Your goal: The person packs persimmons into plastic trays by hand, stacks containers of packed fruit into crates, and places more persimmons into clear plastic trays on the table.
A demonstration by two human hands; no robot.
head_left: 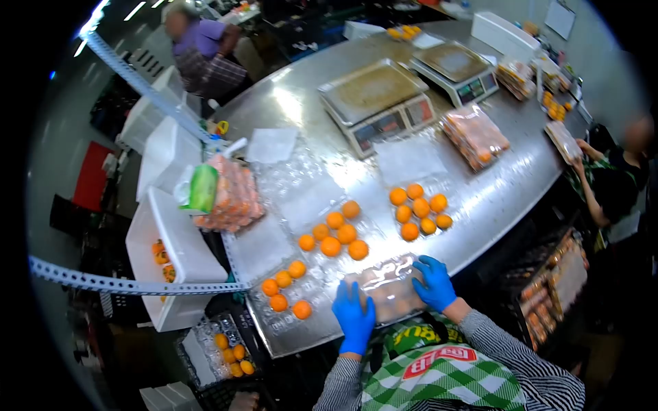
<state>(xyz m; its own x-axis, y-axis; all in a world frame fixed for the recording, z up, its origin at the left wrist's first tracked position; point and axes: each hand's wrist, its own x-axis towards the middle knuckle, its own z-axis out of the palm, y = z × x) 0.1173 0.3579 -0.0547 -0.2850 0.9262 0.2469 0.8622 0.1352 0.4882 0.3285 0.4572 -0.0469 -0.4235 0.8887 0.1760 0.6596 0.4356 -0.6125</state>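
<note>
In blue gloves, my left hand (355,318) and my right hand (434,283) grip the two ends of a clear plastic package (391,288) at the table's near edge. Glare blurs its surface, and rounded shapes show inside; their kind cannot be made out. Just beyond it, orange fruits (330,246) sit in clear trays. Another clear tray of orange fruits (420,205) lies further right, and a third group (283,279) stands to the left of my left hand.
Two scales (375,103) (458,68) stand on the metal table (473,240). A stack of packaging with a green packet (202,188) is at left, beside white foam boxes (179,240). At right, a co-worker's hands hold a package (563,142). A perforated metal strip (137,284) crosses the left side.
</note>
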